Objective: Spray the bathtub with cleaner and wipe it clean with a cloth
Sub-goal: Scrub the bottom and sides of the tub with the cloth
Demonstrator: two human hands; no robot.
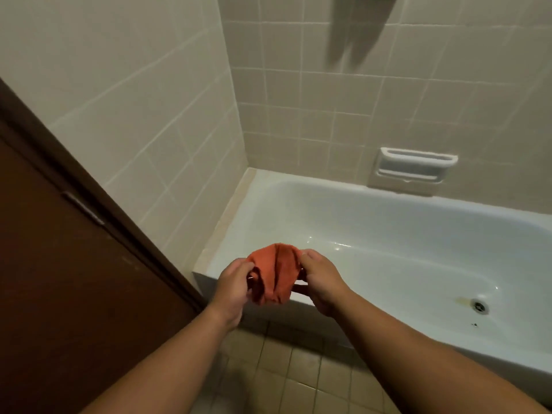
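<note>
Small bathroom w/ beige tiled walls (313, 100) meeting in a far corner. Dull tan tiled floor (298, 369) nearest the camera. Dark brown door (59, 279) fills the left side, w/ a metal hinge (83, 209) on its edge. Dark blurred shape on the far wall at top; can't tell what it is.

White bathtub (403, 234) runs from the centre out to the right, against the far wall. Basin holds nothing loose. Round metal drain (479, 306) sits at the right end, w/ a yellowish-brown stain (461, 300) just left of it and a dark speck (475, 325) just nearer. A few bright glints show on the tub bottom near the left end. Recessed soap dish (416, 168) in the far wall just above the tub rim, approx. mid-length; looks bare.

Orange cloth (276, 273) is bunched up in the air over the tub's near-left corner, between both hands. Left hand (233, 285) pinches its left edge, fingers curled into the fabric. Right hand (321, 282) grips the right edge, thumb on top and fingers curled under. Both forearms are bare.
</note>
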